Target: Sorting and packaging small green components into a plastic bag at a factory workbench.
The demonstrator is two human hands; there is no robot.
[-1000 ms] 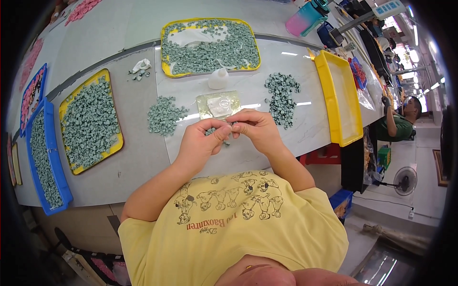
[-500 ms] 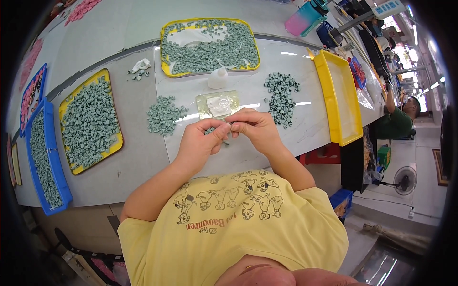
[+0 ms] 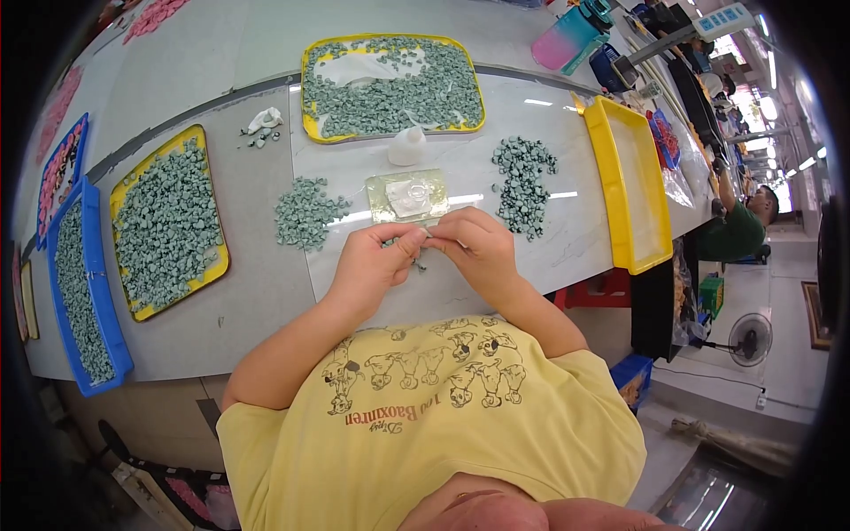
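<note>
My left hand (image 3: 376, 264) and my right hand (image 3: 474, 248) meet fingertip to fingertip just above the table's near edge, pinching a small grey-green piece (image 3: 421, 241) between them. Most of the piece is hidden by my fingers. Right behind the hands lies a shallow clear dish (image 3: 409, 196) with a white pad in it. A loose pile of small green pieces (image 3: 305, 212) lies to the left of the dish. A darker green pile (image 3: 524, 182) lies to its right.
A yellow tray (image 3: 393, 86) full of green pieces and a white bottle (image 3: 407, 146) stand at the back. An empty yellow tray (image 3: 625, 186) is at right. A yellow tray (image 3: 168, 226) and blue trays (image 3: 78, 292) of pieces are at left. Another person (image 3: 744, 226) sits at far right.
</note>
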